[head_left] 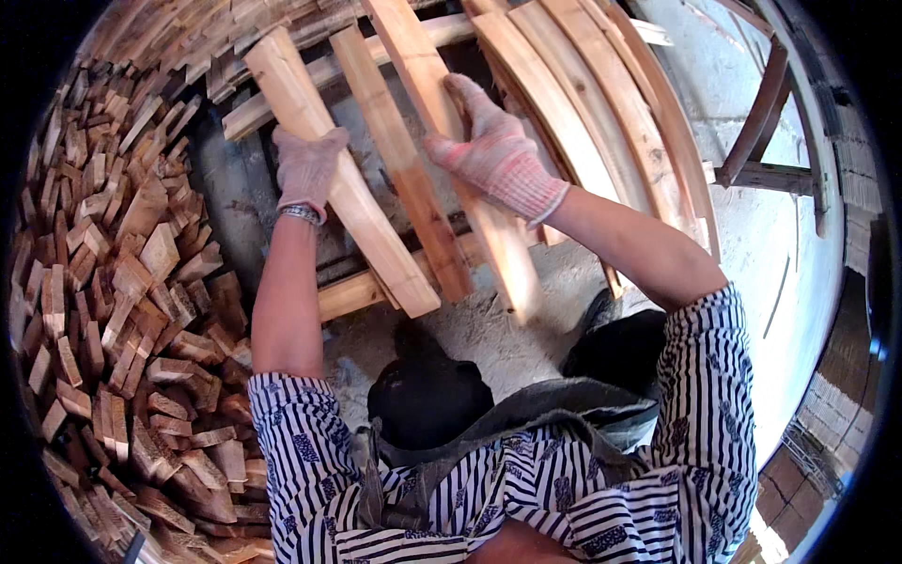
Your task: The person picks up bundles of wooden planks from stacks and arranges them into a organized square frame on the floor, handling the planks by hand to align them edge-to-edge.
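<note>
My left hand [310, 167], in a pale pinkish knit glove, is closed on the edge of a short wooden plank [381, 240] that slants across two crosspieces. My right hand [498, 155], gloved the same way, grips another plank [413, 61] from its right side, thumb toward me and fingers along the far part. This plank's near end is blurred. Between the two hands lies a narrower plank [385, 122], touched by neither. The near crosspiece [352, 294] and the far crosspiece [249, 117] show under the planks.
Several longer planks [573, 103] lie side by side to the right. A large heap of cut wood pieces [141, 282] fills the left side, and more stacked wood [178, 28] stands at the back. A brown angled frame [761, 122] is at the far right. My knees [427, 399] are close below.
</note>
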The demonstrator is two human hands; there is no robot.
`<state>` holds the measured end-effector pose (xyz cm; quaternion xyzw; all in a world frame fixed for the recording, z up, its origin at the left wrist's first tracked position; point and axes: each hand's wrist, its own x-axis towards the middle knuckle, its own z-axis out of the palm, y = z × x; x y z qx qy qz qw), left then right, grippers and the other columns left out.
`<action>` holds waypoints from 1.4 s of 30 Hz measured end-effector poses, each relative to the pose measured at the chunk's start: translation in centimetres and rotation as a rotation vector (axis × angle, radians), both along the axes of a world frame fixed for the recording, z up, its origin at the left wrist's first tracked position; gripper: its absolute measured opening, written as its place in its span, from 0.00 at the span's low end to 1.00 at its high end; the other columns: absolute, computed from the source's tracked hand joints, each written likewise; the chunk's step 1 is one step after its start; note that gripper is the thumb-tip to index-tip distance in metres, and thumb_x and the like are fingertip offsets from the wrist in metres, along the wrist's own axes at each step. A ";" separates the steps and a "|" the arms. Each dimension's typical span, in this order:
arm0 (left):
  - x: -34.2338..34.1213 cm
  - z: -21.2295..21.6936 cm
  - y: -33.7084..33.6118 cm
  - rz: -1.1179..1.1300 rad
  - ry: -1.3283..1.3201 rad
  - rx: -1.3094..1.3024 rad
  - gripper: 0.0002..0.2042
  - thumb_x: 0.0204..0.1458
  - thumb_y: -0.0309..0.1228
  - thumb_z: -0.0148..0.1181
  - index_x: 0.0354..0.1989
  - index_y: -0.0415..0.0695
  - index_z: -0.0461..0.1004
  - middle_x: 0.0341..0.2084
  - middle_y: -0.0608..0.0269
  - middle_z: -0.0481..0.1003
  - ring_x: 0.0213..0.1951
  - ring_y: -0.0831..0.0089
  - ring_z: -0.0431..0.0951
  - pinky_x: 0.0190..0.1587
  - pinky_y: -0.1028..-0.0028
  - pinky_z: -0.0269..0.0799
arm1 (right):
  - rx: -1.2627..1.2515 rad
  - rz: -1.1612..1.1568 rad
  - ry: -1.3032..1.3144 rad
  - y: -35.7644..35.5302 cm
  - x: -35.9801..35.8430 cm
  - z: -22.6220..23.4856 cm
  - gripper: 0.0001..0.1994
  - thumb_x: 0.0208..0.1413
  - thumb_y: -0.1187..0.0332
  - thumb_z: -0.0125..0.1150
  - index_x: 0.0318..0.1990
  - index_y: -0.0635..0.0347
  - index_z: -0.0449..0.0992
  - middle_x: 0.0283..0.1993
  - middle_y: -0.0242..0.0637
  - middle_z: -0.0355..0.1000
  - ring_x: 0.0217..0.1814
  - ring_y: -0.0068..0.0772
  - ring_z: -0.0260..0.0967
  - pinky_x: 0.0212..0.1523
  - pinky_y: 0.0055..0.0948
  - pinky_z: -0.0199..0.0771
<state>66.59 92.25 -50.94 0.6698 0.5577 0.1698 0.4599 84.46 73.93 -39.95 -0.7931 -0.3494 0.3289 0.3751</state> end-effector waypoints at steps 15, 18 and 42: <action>-5.1 -1.4 -2.6 0.125 -0.045 -0.294 0.33 0.63 0.50 0.48 0.70 0.37 0.58 0.51 0.44 0.75 0.49 0.54 0.76 0.59 0.60 0.67 | 0.080 0.090 0.009 1.7 -9.2 -13.1 0.42 0.63 0.62 0.54 0.77 0.61 0.36 0.72 0.62 0.54 0.71 0.60 0.59 0.70 0.41 0.62; -5.5 -3.6 -0.8 0.000 0.021 -0.109 0.31 0.64 0.46 0.47 0.69 0.37 0.58 0.51 0.46 0.75 0.49 0.57 0.76 0.56 0.63 0.70 | 0.052 0.106 -0.116 3.8 -16.2 -15.5 0.43 0.65 0.59 0.48 0.76 0.70 0.30 0.78 0.66 0.38 0.76 0.71 0.48 0.74 0.45 0.54; -2.7 -1.8 -3.7 0.139 -0.139 -0.101 0.25 0.65 0.37 0.51 0.65 0.33 0.62 0.51 0.52 0.75 0.46 0.64 0.75 0.54 0.67 0.71 | -0.366 0.308 -1.006 -9.9 10.2 -2.5 0.33 0.52 0.65 0.65 0.67 0.53 0.60 0.64 0.46 0.61 0.68 0.52 0.59 0.65 0.49 0.61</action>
